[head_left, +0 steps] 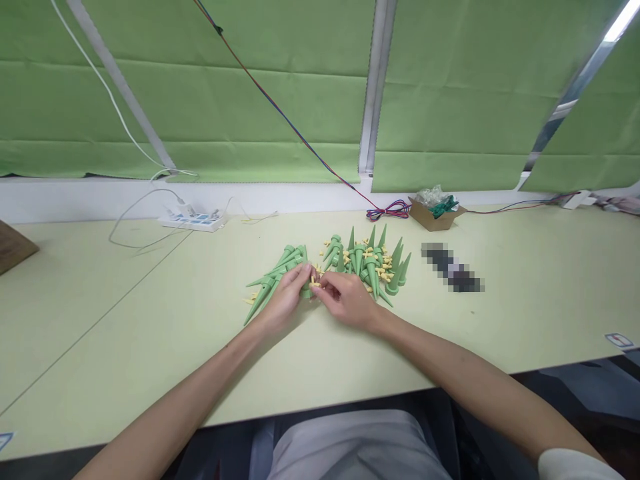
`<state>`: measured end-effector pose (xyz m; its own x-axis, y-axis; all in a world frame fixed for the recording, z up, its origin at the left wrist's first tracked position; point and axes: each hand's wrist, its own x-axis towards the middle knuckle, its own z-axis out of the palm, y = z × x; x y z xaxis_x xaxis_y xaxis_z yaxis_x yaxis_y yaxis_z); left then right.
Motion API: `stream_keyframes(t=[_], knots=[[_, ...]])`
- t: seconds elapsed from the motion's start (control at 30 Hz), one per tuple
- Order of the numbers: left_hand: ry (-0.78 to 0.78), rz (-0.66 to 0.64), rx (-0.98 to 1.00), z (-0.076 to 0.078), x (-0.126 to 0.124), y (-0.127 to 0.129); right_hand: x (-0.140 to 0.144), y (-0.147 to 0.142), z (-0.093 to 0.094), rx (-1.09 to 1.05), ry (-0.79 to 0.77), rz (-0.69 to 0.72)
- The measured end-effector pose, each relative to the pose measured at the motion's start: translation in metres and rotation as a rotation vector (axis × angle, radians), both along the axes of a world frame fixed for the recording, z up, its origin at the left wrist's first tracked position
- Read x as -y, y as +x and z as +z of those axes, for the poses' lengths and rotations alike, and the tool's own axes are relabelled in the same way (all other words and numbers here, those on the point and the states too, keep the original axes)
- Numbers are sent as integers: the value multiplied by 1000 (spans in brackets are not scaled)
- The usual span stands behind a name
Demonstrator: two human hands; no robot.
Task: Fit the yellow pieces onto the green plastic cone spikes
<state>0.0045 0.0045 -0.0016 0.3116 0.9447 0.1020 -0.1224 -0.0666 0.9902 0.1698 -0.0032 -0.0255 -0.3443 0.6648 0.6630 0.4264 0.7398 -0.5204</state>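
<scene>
My left hand (pixel 286 297) is closed around a green cone-shaped plastic spike (pixel 307 292), mostly hidden by the fingers. Right beside it, my right hand (pixel 349 299) pinches a small yellow plastic piece (pixel 315 285) against the spike's end. Whether the piece sits inside the spike or only touches it, I cannot tell. Under and left of my left hand lie several green spikes (pixel 267 288) with yellow bits among them. Beyond my right hand spreads a pile of green spikes (pixel 371 268), some standing point up, mixed with small yellow pieces (pixel 384 275).
A small cardboard box (pixel 434 219) with clear plastic and green material stands at the back, next to coiled red and blue wire (pixel 389 211). A white power strip (pixel 195 220) with cables lies back left. Brown cardboard (pixel 15 248) is at the left edge. A pixelated dark object (pixel 453 268) lies right.
</scene>
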Motion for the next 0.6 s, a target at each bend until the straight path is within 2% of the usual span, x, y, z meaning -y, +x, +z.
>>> stream_keyframes(t=[0.2,0.6], knots=[[185,134,-172,-2,0,-1,-2,4,1,64,-69,-10],[289,149,-313,-3,-2,-1,0,4,5,133,-110,20]])
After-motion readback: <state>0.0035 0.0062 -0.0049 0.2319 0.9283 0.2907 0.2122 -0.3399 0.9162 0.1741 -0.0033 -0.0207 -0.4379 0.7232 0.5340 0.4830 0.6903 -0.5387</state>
